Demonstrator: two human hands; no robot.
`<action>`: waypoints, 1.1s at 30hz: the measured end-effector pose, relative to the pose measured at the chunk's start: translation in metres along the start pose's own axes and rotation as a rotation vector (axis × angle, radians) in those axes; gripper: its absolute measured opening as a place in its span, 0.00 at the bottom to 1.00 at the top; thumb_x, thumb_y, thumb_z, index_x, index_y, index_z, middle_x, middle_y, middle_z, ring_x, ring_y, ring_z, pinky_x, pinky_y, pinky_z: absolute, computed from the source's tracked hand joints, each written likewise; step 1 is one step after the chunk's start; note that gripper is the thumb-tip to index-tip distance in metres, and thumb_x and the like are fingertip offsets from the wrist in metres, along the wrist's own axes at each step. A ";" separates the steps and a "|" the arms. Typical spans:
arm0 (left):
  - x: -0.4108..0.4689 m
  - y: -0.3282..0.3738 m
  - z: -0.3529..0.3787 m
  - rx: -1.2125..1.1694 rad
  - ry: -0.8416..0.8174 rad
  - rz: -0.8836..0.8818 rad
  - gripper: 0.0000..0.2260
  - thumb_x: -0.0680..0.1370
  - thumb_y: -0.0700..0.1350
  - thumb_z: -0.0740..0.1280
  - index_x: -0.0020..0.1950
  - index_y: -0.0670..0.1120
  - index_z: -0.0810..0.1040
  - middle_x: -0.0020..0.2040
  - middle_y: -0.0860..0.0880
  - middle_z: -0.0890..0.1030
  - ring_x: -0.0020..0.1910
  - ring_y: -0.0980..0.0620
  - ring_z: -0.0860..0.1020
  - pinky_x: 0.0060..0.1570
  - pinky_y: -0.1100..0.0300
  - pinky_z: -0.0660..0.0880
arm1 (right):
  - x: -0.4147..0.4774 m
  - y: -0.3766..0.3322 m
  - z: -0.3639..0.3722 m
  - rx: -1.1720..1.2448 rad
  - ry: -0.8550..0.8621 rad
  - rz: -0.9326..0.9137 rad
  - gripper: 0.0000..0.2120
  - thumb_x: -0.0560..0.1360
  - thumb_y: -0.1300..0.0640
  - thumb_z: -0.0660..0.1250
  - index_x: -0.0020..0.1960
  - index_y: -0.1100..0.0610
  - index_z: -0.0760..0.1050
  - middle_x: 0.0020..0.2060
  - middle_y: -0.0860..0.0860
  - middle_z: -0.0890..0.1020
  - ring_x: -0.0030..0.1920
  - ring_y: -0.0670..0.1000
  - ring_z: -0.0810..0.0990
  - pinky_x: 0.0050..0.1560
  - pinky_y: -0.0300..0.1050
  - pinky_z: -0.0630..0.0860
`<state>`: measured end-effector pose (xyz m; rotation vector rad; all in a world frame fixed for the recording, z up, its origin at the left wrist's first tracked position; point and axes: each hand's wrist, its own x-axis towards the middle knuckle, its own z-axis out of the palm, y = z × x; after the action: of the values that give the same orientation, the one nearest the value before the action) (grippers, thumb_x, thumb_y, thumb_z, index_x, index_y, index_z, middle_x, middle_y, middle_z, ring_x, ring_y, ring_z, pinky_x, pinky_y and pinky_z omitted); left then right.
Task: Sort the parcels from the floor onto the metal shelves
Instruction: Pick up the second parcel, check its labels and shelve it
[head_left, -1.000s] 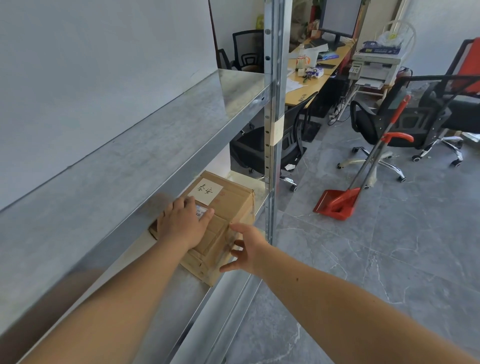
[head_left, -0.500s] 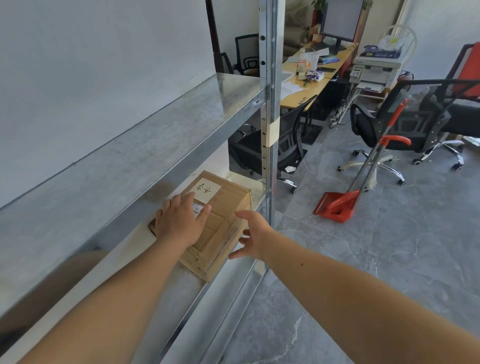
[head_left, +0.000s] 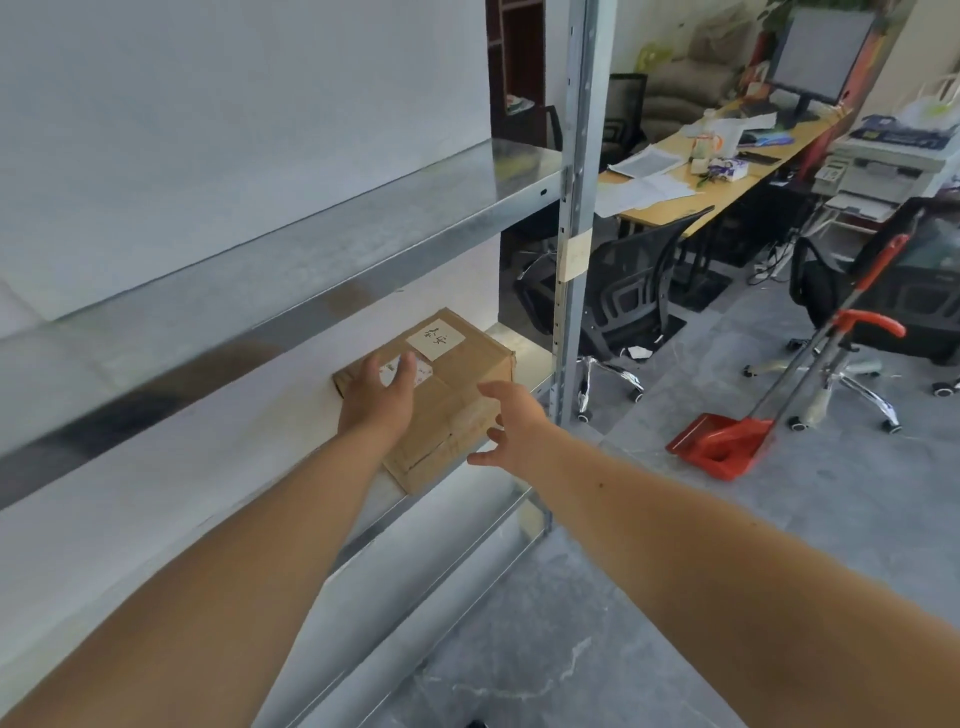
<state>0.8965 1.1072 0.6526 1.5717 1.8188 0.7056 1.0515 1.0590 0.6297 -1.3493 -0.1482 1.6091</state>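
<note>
The cardboard parcel (head_left: 447, 387) lies flat on the lower metal shelf (head_left: 395, 493), near the upright post (head_left: 571, 234), with its handwritten label (head_left: 435, 340) facing up so that it can be read. The left hand (head_left: 376, 400) rests open on the parcel's near top, fingers spread, probably to steady it. The right hand (head_left: 511, 423) is open just beside the front edge, gripping nothing. Beyond both hands the parcel sits deep enough not to fall.

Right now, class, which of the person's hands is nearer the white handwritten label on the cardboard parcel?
Left. The left hand lies on the parcel just below the label; the right hand hovers open off the parcel's front edge, farther away.
</note>
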 end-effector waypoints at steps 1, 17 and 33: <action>-0.006 -0.003 -0.003 -0.048 0.027 -0.028 0.30 0.86 0.63 0.56 0.85 0.49 0.63 0.83 0.43 0.67 0.79 0.39 0.70 0.74 0.45 0.70 | -0.004 0.002 0.000 -0.012 -0.012 -0.004 0.32 0.79 0.57 0.70 0.80 0.49 0.62 0.81 0.56 0.63 0.81 0.61 0.63 0.70 0.74 0.72; -0.169 -0.157 -0.148 -0.248 0.404 -0.393 0.30 0.86 0.63 0.55 0.86 0.52 0.61 0.85 0.48 0.65 0.82 0.41 0.66 0.78 0.46 0.63 | -0.090 0.133 0.124 -0.529 -0.437 0.083 0.16 0.79 0.51 0.71 0.64 0.55 0.76 0.60 0.54 0.77 0.61 0.58 0.79 0.67 0.61 0.77; -0.526 -0.435 -0.299 -0.303 0.977 -0.944 0.28 0.86 0.60 0.58 0.81 0.44 0.68 0.77 0.37 0.74 0.73 0.35 0.75 0.67 0.44 0.72 | -0.293 0.439 0.273 -1.057 -0.939 0.335 0.10 0.79 0.49 0.70 0.56 0.53 0.79 0.58 0.54 0.81 0.58 0.59 0.82 0.65 0.63 0.79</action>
<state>0.4369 0.5243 0.5875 -0.0191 2.5923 1.2598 0.5412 0.7545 0.6523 -1.2146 -1.5788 2.4986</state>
